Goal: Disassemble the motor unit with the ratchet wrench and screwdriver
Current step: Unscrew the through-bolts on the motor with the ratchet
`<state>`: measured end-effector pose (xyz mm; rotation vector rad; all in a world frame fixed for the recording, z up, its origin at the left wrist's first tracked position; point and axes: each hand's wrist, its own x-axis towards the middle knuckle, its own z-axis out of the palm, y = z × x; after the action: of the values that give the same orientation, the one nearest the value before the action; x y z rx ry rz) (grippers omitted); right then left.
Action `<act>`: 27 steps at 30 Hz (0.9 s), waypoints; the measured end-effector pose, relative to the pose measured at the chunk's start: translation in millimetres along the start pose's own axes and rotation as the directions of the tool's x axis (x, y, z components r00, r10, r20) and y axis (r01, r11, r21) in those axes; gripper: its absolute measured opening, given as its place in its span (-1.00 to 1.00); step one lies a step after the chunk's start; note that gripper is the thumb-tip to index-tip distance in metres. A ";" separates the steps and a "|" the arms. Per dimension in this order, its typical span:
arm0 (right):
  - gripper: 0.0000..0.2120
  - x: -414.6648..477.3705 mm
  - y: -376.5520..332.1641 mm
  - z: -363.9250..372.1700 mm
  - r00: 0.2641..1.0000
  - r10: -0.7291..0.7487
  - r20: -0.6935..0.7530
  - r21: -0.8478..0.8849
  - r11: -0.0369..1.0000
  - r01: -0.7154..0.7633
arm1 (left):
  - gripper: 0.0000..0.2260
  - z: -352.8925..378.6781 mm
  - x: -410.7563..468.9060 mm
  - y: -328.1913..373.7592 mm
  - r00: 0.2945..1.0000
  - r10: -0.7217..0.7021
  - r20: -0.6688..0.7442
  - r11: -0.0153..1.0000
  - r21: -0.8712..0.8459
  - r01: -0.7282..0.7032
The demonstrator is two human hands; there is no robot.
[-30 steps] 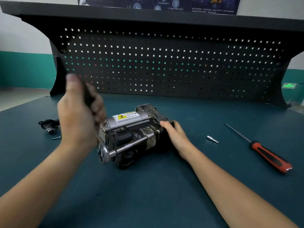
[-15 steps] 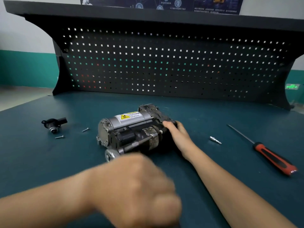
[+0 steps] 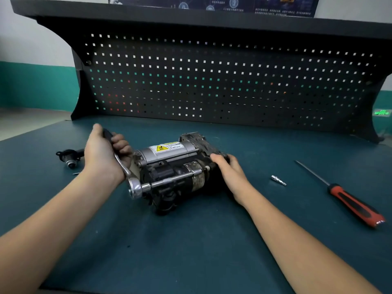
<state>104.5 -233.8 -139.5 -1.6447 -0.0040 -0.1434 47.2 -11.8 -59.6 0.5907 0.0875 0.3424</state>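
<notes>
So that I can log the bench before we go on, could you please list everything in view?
motor unit: one, silver and black, middle of the bench
ratchet wrench: one, chrome, black handle, at the motor unit's near-left side
screwdriver: one, red and black handle, far right
metal bit: one, silver, between motor unit and screwdriver
small black part: one, black, far left
screw: one showing, silver, beside the small black part
pegboard: one, black, behind
bench: one, dark teal
left hand: one, grips the ratchet wrench handle
right hand: one, holds the motor unit's right end
</notes>
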 end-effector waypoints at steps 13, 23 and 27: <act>-0.60 -4.2 -2.8 10.1 0.994 0.022 -0.108 0.044 0.999 -0.017 | -0.70 -1.3 -77.4 -18.4 -0.150 0.210 0.966 -0.051 -0.142 -0.989; -0.51 -6.9 6.1 13.4 0.985 0.005 -0.175 -0.031 0.999 -0.010 | -0.63 -12.7 2.0 -5.5 0.996 0.044 -0.079 0.995 0.096 -0.037; -0.49 -7.0 6.8 11.2 0.988 0.000 -0.152 -0.050 0.999 -0.008 | -0.61 14.6 -42.1 1.8 0.735 0.449 0.509 0.697 0.316 -0.644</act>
<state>99.1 -222.7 -147.8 -1.6804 0.1196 -0.2670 9.7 -32.4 -47.2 1.1794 -0.4343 0.8104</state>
